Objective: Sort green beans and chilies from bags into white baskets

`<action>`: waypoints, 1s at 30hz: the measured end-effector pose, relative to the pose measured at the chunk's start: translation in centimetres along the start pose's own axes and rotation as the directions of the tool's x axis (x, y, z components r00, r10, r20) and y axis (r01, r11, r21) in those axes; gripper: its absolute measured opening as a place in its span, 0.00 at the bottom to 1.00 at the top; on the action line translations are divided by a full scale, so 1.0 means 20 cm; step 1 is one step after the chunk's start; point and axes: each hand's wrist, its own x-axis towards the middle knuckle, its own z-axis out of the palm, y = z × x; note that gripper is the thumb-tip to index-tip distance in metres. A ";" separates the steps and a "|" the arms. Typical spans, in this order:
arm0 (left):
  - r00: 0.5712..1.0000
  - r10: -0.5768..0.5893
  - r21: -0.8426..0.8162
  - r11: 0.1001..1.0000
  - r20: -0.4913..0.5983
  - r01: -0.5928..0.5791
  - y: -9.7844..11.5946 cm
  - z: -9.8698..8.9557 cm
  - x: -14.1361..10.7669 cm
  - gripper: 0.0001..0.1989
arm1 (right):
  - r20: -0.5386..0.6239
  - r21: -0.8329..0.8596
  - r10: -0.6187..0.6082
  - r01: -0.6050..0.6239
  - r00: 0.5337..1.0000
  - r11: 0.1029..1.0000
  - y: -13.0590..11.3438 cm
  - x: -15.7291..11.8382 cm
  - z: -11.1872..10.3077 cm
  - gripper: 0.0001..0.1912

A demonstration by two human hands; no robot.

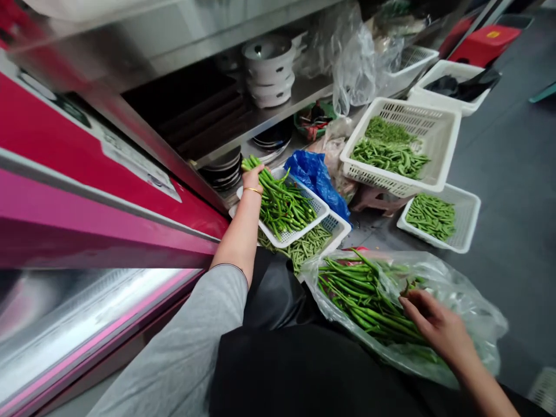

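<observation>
1. We see the left hand [253,180] closed around one end of a bunch of long green beans [282,202], a gold bangle [252,190] on the wrist.
2. The rest of that bunch lies in a white perforated plastic basket [304,227], which sits askew on a second white basket [337,227] of shorter green beans [304,246].
3. We see the right hand [438,324] over a clear plastic bag [471,313] of long beans [365,295], fingers [410,302] curled down touching them; we can't tell if they're clamped on any bean.
4. To the right, on the grey floor [512,145], are a large white basket [452,133] and a shallower one [471,217], both holding green beans.
5. Behind: a blue plastic bag [315,179], a stainless steel shelf [304,98] with stacked white bowls [268,72]; a red-pink cabinet [87,191] runs along the left.
</observation>
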 end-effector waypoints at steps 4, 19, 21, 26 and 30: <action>0.902 0.222 0.446 0.810 0.369 -0.382 -0.16 0.05 -0.03 0.11 | 0.045 -0.041 -0.054 0.056 0.998 0.998 0.00 0.03 0.04 0.16; 0.523 -0.778 0.306 -0.433 0.348 -0.848 -0.48 -0.32 -0.30 0.46 | 0.267 -0.221 -0.066 0.128 0.961 0.967 -0.06 -0.05 -0.15 0.15; 0.540 -0.778 0.302 -0.456 0.322 -0.837 -0.45 -0.26 -0.34 0.48 | 0.446 -0.307 0.014 0.138 0.895 0.942 -0.11 -0.06 -0.17 0.15; 0.569 -0.604 0.416 -0.390 0.557 -0.821 -0.32 -0.08 -0.59 0.37 | 0.521 -0.578 0.187 0.184 0.833 0.795 -0.21 -0.08 -0.06 0.17; 0.476 -0.256 0.523 0.164 0.841 -0.836 -0.30 0.03 -0.99 0.22 | 0.578 -0.510 0.039 0.323 0.815 0.797 -0.25 -0.02 0.10 0.16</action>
